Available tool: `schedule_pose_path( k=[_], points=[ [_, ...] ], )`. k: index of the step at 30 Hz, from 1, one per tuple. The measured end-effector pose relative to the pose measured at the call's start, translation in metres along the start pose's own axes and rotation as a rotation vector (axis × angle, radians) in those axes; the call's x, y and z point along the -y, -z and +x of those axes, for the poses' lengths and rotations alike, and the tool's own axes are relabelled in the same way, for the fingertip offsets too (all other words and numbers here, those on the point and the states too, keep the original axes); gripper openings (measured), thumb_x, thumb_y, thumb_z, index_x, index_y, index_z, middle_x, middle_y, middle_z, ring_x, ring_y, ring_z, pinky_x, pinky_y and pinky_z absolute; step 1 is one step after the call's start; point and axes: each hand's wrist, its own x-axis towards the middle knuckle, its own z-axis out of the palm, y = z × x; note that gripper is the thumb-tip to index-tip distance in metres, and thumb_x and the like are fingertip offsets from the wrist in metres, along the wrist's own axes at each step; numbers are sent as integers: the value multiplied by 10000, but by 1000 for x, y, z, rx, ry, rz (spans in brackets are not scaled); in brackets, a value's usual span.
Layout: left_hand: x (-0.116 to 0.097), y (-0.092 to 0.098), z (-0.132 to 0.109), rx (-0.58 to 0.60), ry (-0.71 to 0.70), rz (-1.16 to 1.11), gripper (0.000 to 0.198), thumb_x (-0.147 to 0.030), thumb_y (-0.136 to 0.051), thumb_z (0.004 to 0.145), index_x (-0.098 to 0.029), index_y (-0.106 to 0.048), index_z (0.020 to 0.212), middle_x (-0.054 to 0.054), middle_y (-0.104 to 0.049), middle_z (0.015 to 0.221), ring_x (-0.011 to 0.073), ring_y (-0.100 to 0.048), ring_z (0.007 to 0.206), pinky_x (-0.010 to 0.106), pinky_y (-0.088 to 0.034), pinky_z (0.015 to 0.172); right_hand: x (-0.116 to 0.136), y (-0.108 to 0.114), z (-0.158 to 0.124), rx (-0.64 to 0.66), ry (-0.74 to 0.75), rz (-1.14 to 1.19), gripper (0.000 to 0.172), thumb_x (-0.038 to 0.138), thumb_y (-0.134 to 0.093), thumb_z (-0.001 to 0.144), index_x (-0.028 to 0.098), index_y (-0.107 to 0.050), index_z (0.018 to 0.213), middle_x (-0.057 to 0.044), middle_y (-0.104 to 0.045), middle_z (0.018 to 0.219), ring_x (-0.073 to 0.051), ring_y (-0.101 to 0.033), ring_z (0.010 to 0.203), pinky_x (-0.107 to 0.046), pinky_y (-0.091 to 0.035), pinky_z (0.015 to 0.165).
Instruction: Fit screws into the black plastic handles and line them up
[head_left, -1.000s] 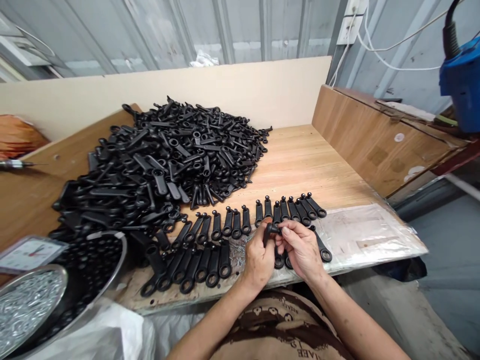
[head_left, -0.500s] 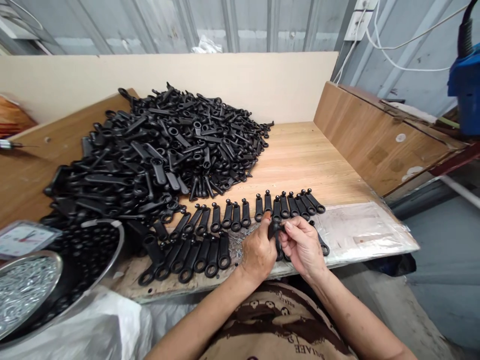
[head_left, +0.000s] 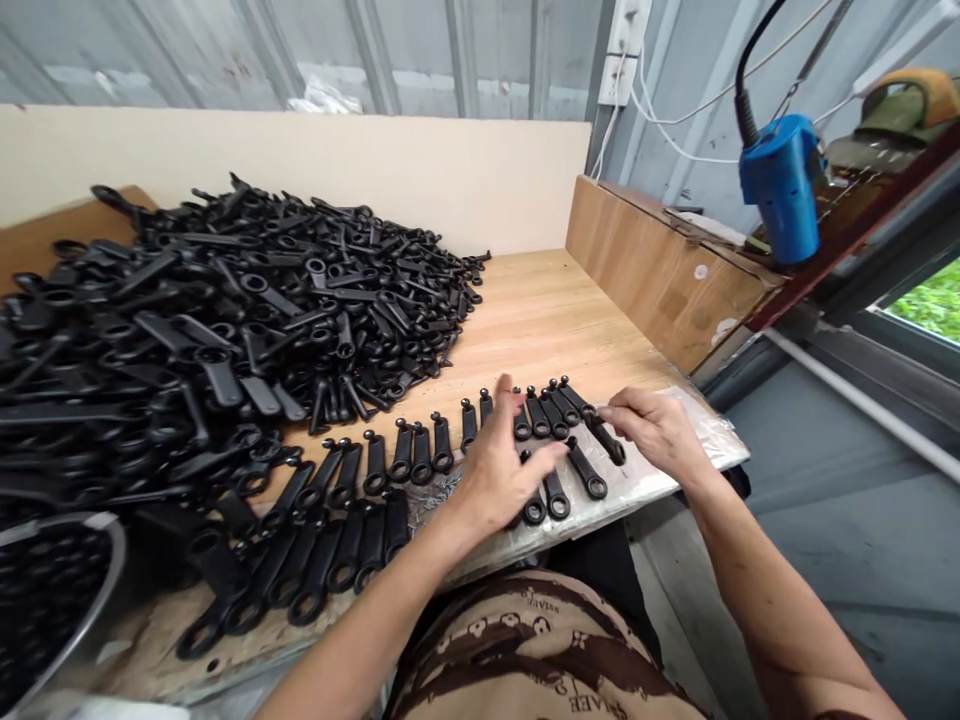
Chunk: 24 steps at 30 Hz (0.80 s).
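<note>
A big heap of black ring-ended handle parts [head_left: 225, 320] covers the left of the wooden table [head_left: 540, 320]. Two rows of the same parts lie side by side near the front edge: a back row [head_left: 420, 450] and a front row [head_left: 330, 550]. My left hand [head_left: 499, 465] is open, fingers spread, hovering over the rows' right end. My right hand [head_left: 656, 430] pinches one black part [head_left: 604, 437] and holds it at the right end of the back row, over a clear plastic sheet [head_left: 697, 435].
A wooden box [head_left: 660, 270] stands at the table's right side, with a blue power tool [head_left: 780, 180] hanging above it. A metal bowl rim [head_left: 90, 590] shows at the lower left. A beige board [head_left: 375, 170] backs the table.
Both hands held one part together before. Now my left hand has let go and spread open, and my right hand has carried the part to the right end of the back row. The view swung right.
</note>
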Motion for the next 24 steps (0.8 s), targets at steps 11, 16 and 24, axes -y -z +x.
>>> schedule_pose_path(
  k=[11, 16, 24],
  points=[
    [49, 77, -110, -264, 398, -426, 390, -338, -547, 810, -141, -516, 1146, 67, -645, 919, 155, -585, 815, 250, -451, 705, -71, -32, 13, 347, -64, -949, 385, 479, -352, 846, 214, -600, 716, -118, -669, 712, -277, -627, 704, -306, -346, 534],
    [61, 101, -155, -143, 384, -387, 217, -254, -551, 799, -183, -634, 986, 31, -656, 894, 162, -587, 868, 261, -424, 814, -22, -65, 39, 350, 113, -935, 390, 602, -393, 792, 282, -615, 786, -67, -673, 751, -301, -626, 696, -315, -361, 500],
    [82, 135, -207, -376, 464, -443, 225, -276, -531, 800, -167, -626, 973, 48, -661, 874, 167, -598, 836, 260, -435, 797, 152, -259, 36, 747, 891, -516, 229, 313, -434, 874, 216, -598, 748, -31, -639, 754, -171, -573, 760, -250, -368, 648]
  ],
)
